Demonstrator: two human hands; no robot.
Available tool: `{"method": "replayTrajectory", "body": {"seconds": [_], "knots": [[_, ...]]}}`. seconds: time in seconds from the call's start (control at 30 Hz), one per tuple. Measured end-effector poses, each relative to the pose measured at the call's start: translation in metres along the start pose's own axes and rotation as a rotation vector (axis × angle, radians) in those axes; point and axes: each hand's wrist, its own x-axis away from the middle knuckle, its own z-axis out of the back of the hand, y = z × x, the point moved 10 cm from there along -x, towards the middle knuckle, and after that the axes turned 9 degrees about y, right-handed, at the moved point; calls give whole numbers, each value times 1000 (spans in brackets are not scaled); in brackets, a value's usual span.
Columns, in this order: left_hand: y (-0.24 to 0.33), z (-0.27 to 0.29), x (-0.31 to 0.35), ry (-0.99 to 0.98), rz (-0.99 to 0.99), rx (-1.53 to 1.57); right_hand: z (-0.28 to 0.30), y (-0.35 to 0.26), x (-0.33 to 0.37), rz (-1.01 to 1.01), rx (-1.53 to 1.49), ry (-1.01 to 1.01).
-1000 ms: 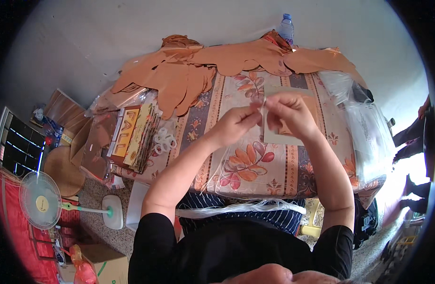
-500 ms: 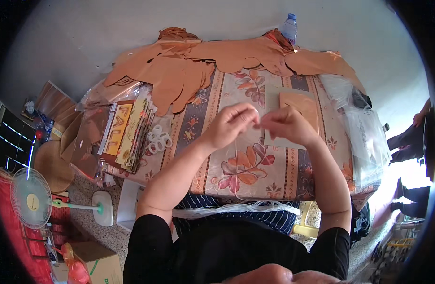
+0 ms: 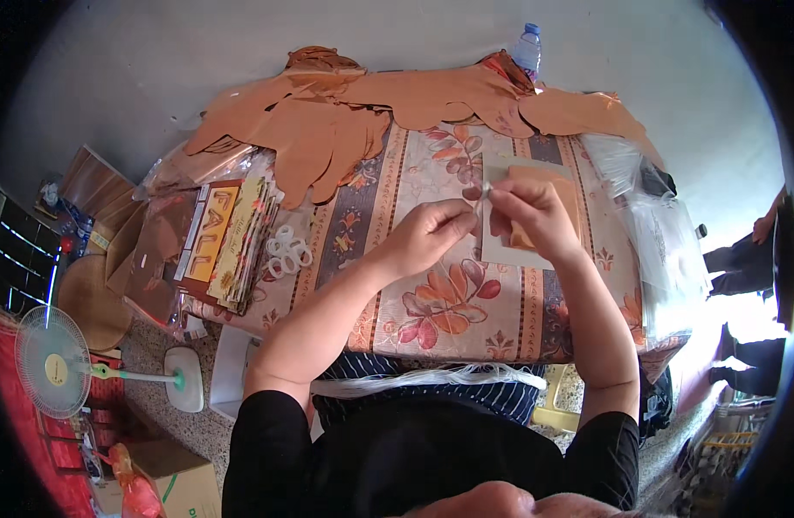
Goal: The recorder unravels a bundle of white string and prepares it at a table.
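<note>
My left hand (image 3: 433, 236) is over the middle of the table, thumb and fingers pinched together on a thin white string, most of it hidden. Slightly higher and to the right, my right hand (image 3: 535, 216) pinches the same white string (image 3: 486, 187), which shows as a small pale bit at its fingertips. The hands are close but apart. Beneath my right hand lies a tan paper piece (image 3: 563, 192) on a grey card (image 3: 503, 250). A long bundle of white strings (image 3: 431, 380) rests across my lap.
Brown paper cut-outs (image 3: 328, 142) cover the table's far side, with a bottle (image 3: 528, 52) behind. At left are a stack of printed cards (image 3: 233, 246) and several white rings (image 3: 289, 252). Clear plastic bags (image 3: 660, 250) lie right. A fan (image 3: 56, 363) stands at lower left; another person (image 3: 746, 259) is far right.
My right hand has risen and turned, lifting its pinched fingertips. My left hand has dropped slightly toward me. The string that hung below my hands no longer shows there.
</note>
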Motion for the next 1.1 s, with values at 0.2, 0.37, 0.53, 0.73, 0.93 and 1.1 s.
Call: {"method": "replayTrajectory", "body": {"seconds": [0.2, 0.37, 0.53, 0.73, 0.93, 1.1], "knots": [[3, 9, 0, 25, 59, 202, -32, 7, 13, -19, -78, -345], [14, 5, 1, 46, -108, -52, 0, 19, -3, -64, 2, -40], [-1, 28, -5, 179, -22, 43, -31, 14, 8, -51, -187, -290], [-11, -1, 2, 4, 61, -197, -10, 21, -2, -45, 45, -46], [19, 26, 2, 240, -210, -359, -23, 29, -1, 13, 271, -127], [-2, 21, 0, 142, -37, -159, -29, 29, 3, -29, 13, -215]]}}
